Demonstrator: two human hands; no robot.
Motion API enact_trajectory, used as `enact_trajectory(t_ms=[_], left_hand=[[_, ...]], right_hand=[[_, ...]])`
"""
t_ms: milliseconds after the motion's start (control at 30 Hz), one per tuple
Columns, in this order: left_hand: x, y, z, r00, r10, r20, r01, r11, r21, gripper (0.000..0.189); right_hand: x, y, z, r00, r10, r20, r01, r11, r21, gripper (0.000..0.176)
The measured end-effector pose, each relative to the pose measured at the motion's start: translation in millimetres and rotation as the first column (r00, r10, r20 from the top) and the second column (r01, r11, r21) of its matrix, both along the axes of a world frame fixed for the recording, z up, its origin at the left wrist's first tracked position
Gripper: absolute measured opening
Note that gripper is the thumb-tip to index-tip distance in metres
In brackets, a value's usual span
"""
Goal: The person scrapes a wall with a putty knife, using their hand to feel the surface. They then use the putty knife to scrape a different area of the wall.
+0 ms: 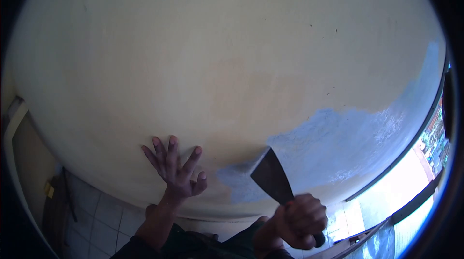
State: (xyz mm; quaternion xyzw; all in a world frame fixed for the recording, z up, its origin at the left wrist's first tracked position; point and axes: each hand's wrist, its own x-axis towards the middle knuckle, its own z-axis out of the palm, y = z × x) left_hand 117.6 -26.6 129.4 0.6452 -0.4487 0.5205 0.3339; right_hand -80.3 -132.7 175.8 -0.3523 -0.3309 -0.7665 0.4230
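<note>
My left hand (175, 168) lies flat against a cream-painted wall (203, 56), fingers spread, holding nothing. My right hand (300, 220) is closed around the dark handle of a wide putty knife (271, 176). The blade's edge rests against the wall at the border of a grey-blue patch (338, 148) of scraped or freshly coated surface. That patch spreads to the right and upward along the wall. The bare cream area lies to the left of the blade, between my two hands.
White floor tiles (104, 220) show at the lower left, with a dark object and a doorway frame (17, 119) at the left edge. At the right, a dark-edged opening (415, 138) gives onto bright sunlit ground outdoors.
</note>
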Motion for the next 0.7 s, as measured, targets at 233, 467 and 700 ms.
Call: enact_trajectory(t_ms=[233, 467, 700], left_hand=[[-1, -2, -1, 0.999, -0.017, -0.028, 0.016, 0.999, -0.033, 0.048], [-1, -2, 1, 1.000, -0.001, -0.003, 0.001, 1.000, 0.004, 0.052], [-1, -1, 0, 1.000, -0.003, 0.003, 0.003, 1.000, 0.002, 0.052]], right_hand=[[2, -4, -1, 1.000, -0.018, -0.024, 0.017, 0.999, -0.032, 0.028], [-1, -2, 0, 0.997, -0.002, -0.072, -0.001, 0.999, -0.049, 0.027], [-1, -2, -2, 0.999, 0.013, -0.032, -0.012, 1.000, 0.008, 0.025]])
